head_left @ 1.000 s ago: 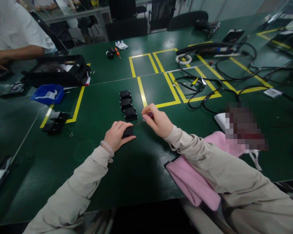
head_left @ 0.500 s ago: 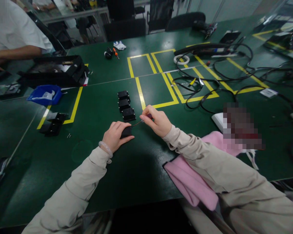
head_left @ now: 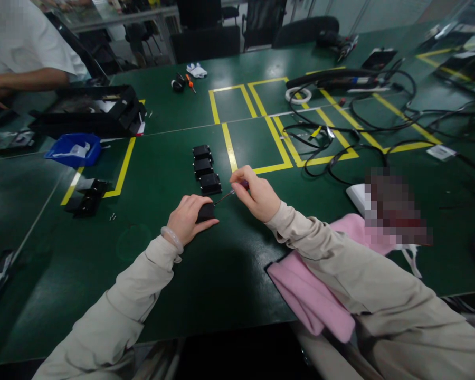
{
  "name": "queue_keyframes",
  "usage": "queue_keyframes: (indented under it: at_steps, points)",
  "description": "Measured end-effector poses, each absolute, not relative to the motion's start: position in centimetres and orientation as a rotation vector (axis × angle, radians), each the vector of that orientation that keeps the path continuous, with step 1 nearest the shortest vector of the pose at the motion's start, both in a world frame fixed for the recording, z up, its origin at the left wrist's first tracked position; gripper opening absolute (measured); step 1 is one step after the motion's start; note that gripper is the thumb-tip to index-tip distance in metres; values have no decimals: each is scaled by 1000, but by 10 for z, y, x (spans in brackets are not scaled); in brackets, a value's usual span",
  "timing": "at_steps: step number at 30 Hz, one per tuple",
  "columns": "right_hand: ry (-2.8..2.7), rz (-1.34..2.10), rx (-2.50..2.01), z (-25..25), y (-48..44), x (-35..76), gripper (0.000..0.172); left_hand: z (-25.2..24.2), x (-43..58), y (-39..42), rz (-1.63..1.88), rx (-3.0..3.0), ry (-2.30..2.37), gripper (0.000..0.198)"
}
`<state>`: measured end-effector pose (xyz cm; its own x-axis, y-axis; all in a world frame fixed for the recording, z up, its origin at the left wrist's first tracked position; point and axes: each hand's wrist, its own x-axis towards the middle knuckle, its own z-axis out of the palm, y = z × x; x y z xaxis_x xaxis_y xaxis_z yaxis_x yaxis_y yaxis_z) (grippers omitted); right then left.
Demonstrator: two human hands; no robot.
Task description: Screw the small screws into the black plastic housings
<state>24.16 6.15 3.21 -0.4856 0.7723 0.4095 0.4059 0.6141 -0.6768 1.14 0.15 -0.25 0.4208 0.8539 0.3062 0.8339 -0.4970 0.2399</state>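
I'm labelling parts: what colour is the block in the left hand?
The block in the left hand is black, seen best in the head view.

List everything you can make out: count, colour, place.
Table: one, green, centre
Tape: several, yellow, tabletop
Row blocks: three, black, centre
Held block: one, black, centre
Screwdriver: one, purplish handle, centre
Screws: few, silvery, left
Dark parts: count unclear, black, left
Tray: one, blue, left
Bin: one, black, beyond tray
Cloth: one, white, far edge
Tool: one, orange, near cloth
Cables: several, black, right
Ring: one, white, among cables
Pink cloth: count unclear, pink, right
Chairs: several, black, background
Person: one, white shirt, far left
Sleeves: two, beige, foreground
Left grip: one, bare, on held block
Right grip: one, bare, on screwdriver
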Motion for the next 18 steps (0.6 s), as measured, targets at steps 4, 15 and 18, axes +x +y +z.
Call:
queue_keyframes:
  at_steps: [4,15,18]
  points:
    - [-2147,678,-963,32,61,241,18,-2,11,1,595,2586,1555,40]
    - [-2142,682,-968,33,61,240,20,-3,11,2,629,2612,1523,40]
    - [-2139,679,-939,33,60,239,21,-2,11,2,631,2612,1519,40]
